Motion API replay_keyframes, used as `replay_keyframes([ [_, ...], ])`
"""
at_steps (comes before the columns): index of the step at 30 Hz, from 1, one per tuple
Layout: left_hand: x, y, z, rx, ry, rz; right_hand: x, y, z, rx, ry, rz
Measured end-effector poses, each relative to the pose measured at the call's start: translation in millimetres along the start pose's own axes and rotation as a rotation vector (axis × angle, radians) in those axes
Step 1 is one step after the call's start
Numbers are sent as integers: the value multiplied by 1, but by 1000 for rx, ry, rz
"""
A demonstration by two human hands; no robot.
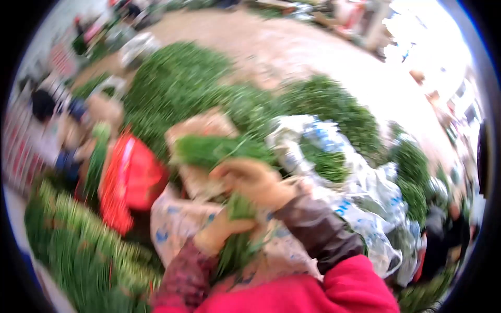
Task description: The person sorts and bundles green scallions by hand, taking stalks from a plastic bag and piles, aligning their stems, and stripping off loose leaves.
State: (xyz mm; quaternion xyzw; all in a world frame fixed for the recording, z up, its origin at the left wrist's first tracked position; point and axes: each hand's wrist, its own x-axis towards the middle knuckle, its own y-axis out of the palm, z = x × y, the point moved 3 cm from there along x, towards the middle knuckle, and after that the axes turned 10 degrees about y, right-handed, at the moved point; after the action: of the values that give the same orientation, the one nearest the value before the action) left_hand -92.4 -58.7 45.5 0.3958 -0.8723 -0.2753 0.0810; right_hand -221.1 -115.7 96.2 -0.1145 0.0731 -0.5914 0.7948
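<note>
My left hand point(223, 230) is wrapped round a bunch of chives point(238, 208), long thin green leaves that hang down below the fist. Just above it, my right hand point(254, 181) bends its fingers over the top of the bunch. Motion smears those fingers, so their grip is unclear. Beyond my hands, more loose chives point(209, 150) lie on a brown sheet point(201, 125). Under my forearms a pale, blue-patterned cloth point(172, 221) covers my lap.
Left stands a red plastic bag point(141, 175); below it, stacked bunches point(78, 250) with pale ends. A white plastic bag point(360, 198) holding greens lies right. Ahead is a large green heap point(177, 78) on the floor point(250, 41). Another person point(57, 115) sits at left.
</note>
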Motion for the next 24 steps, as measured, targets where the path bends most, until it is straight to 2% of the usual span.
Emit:
replay_keyframes([
  [1,-3,1,3,-19,-67,-44,1,-2,-2,-134,-62,45],
  [2,-1,3,0,-52,-108,2,-1,-8,3,-385,-149,-1],
  [6,4,-11,8,43,-243,98,1,-21,12,-822,4,153],
  [8,-3,-23,18,124,-244,26,2,-31,8,-877,35,152],
  [10,-6,-26,21,121,-244,52,7,-66,-18,-781,73,-282],
  [11,-7,-32,23,106,-186,36,3,-84,-17,-548,48,-406],
  [12,-8,-36,23,90,-128,15,-5,-90,-25,-161,281,-343],
  [13,-14,-35,15,46,-197,-107,-7,-89,-51,-175,349,-198],
  [14,-11,-36,11,53,-196,-97,-13,-85,-78,-189,415,-56],
  [16,-6,-40,-1,-48,-40,-109,-51,-71,-81,-1055,365,326],
  [18,2,-26,-15,-101,-82,-74,-55,-80,-18,-1101,761,350],
  [19,1,-16,-20,-126,-65,-67,-46,-82,-38,-955,704,215],
  [20,-2,-9,-21,-135,-140,-157,-37,-85,-28,-793,436,70],
  [21,0,-12,-19,-120,-163,-163,-34,-87,-22,-446,193,-44],
  [22,7,-24,-6,-114,-164,-91,-25,-81,-19,-180,99,-100],
  [24,10,-10,-9,-76,-128,-48,-24,-58,2,33,-63,-134],
])
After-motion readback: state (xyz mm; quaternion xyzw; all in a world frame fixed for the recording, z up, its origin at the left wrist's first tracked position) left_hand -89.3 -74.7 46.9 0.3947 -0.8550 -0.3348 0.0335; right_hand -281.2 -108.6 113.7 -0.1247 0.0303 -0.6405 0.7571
